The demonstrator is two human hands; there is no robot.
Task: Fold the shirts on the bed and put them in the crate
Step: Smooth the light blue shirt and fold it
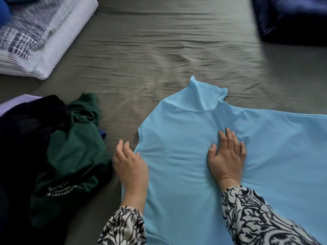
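A light blue turtleneck shirt (185,156) lies spread flat on the grey bed sheet (159,50), neck pointing away from me. Its right sleeve stretches off the right edge of the view. My right hand (227,156) presses flat on the shirt's chest with straight fingers. My left hand (130,162) hovers at the shirt's left edge, fingers relaxed and slightly blurred, holding nothing. A heap of unfolded shirts sits at the left: a dark green one (77,156) with white lettering and a black one (23,138). No crate is in view.
A folded white and striped duvet (40,38) lies at the back left. A dark navy cushion or bag (292,18) sits at the back right. A lilac fabric edge (14,101) shows behind the heap.
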